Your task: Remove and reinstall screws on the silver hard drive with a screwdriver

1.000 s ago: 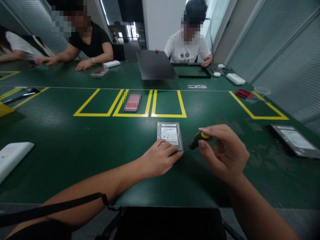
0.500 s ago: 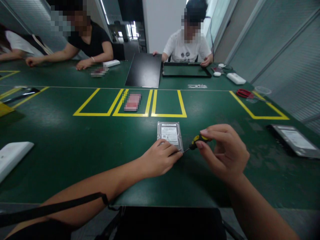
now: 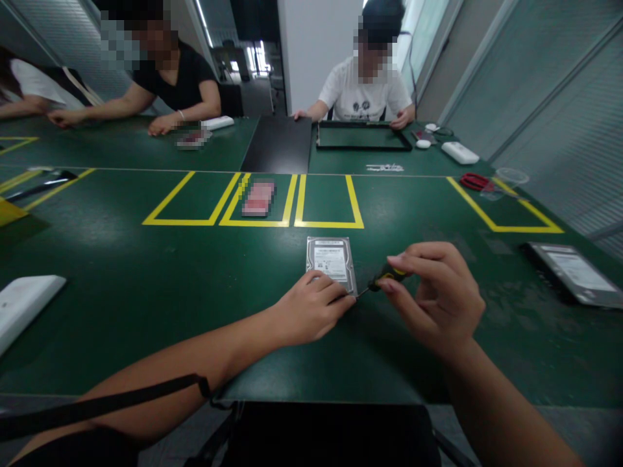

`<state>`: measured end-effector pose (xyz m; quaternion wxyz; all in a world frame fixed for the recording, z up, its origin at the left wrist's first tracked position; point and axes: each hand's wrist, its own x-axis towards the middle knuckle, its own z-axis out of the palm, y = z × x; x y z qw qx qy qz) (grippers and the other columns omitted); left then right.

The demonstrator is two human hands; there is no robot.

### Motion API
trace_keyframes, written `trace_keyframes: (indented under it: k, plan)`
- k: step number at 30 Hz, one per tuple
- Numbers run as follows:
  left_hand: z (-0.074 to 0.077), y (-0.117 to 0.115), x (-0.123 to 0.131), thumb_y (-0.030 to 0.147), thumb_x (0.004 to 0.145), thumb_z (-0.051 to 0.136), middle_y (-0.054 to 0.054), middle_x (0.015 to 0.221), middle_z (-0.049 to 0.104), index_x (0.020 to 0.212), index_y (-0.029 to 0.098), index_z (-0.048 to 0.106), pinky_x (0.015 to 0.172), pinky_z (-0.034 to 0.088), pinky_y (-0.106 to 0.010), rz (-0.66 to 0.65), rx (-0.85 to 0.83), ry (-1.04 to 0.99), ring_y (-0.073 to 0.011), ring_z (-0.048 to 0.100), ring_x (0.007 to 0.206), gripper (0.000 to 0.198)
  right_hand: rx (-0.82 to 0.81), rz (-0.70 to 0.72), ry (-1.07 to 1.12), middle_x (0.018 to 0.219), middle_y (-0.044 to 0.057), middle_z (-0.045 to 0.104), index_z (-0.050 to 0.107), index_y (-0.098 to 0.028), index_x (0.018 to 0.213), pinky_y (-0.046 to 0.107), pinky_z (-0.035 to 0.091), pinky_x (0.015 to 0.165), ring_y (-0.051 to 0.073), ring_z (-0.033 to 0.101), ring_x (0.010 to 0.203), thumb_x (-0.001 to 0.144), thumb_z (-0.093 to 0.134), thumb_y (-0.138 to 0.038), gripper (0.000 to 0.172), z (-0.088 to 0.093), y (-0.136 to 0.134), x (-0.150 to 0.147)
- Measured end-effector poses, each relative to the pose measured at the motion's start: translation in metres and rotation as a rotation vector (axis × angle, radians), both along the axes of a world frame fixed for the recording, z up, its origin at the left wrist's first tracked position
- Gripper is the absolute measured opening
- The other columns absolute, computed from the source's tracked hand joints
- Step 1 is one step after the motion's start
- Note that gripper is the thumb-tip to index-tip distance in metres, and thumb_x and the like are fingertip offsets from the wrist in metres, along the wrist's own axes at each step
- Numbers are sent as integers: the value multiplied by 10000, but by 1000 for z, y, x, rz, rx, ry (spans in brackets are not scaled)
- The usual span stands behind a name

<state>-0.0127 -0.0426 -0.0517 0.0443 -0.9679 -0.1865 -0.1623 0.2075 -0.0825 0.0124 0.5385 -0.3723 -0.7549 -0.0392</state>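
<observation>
A silver hard drive (image 3: pixel 330 262) with a white label lies flat on the green table (image 3: pixel 121 285) in front of me. My left hand (image 3: pixel 311 307) rests on its near edge, fingers curled and pressing it down. My right hand (image 3: pixel 435 295) pinches a small screwdriver (image 3: pixel 384 278) with a black and yellow handle. Its thin tip points left and down at the drive's near right corner, right beside my left fingertips.
A second drive (image 3: pixel 574 273) lies at the right. Yellow tape boxes (image 3: pixel 328 202) mark the table; one holds a red card (image 3: pixel 257 198). A white device (image 3: pixel 22 305) sits at left. People across the table handle a black panel (image 3: pixel 280 144) and frame (image 3: pixel 363 137).
My right fingers have rolled over the screwdriver handle, hiding more of its yellow end. The person opposite has laid the black panel down flat beside the frame.
</observation>
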Motion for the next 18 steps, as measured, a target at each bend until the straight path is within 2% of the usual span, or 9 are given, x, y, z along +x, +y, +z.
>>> trace_keyframes:
  k: [4,11,18]
  plan:
    - [0,0,0,250,957,513,-98,1157,654,1285,189,586,930,435,-436,1,-9,5,-256,574,1035,342,15,-22,-3,955,50,637,663,-241,1140,342,545,698,185,623,856,806,720,-121,360,-1,0,0]
    - [1,0,0,248,949,521,-101,1137,656,1292,195,586,927,434,-432,-1,-4,13,-253,574,1015,353,8,20,20,1036,60,692,643,-243,1148,411,557,796,223,649,944,795,685,-124,375,-4,1,0]
    - [-1,0,0,260,950,524,-92,1156,655,1306,184,574,923,434,-441,0,12,8,-256,575,1013,367,43,12,-36,1029,77,647,654,-227,1133,375,555,736,215,634,912,789,742,-164,360,-3,1,0]
